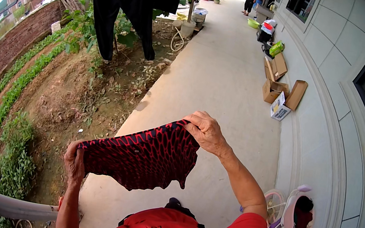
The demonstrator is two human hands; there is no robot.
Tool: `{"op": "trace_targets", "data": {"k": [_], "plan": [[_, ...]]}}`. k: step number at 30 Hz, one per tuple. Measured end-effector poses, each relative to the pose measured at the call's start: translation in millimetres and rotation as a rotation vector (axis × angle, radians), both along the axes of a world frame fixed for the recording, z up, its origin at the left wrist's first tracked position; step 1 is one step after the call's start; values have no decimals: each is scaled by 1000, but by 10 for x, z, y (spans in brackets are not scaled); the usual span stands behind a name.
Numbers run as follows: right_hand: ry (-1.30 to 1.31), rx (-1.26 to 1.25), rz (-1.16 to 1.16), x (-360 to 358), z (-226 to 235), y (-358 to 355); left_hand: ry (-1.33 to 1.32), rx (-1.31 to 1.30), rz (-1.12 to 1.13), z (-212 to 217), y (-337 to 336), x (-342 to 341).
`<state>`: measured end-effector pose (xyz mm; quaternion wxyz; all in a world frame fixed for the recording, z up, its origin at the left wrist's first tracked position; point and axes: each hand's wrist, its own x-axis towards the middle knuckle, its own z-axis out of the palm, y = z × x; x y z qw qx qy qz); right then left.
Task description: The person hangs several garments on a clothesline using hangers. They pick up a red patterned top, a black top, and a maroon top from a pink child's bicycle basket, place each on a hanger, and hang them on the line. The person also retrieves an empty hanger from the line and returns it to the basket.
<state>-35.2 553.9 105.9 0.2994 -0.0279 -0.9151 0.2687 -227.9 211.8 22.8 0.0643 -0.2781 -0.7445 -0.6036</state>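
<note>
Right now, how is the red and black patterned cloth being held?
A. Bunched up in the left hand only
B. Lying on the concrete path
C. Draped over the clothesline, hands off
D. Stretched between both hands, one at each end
D: the left hand grips one end of the red and black patterned cloth and the right hand the other, with the cloth spread between them above the concrete path.

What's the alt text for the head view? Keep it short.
Seen from above, a person in a red shirt stretches a red-and-black patterned garment between the left hand and right hand over a concrete walkway. Dark trousers hang above a garden bed on the left; cardboard boxes line the house wall on the right.
</note>
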Motion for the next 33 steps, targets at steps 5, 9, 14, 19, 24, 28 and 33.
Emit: {"op": "trace_targets", "data": {"k": [5,9,14,19,24,28,33], "plan": [[-61,-506,106,-41,-28,-175,-240,299,-48,-209,69,121],[-91,-541,139,-32,-71,-209,-298,399,-17,-237,121,124],[-251,-260,58,-156,-225,-27,-381,184,-174,-121,106,-130],[378,54,-209,-533,168,-122,-135,429,-46,648,348,-517],[131,194,62,-294,-175,-418,436,-319,-122,311,326,89],[-763,-122,388,171,-947,-331,-91,-955,-682,-442,-490,606],[-419,-826,308,-85,-523,-280,-527,-157,-294,-33,-493,106]]}}
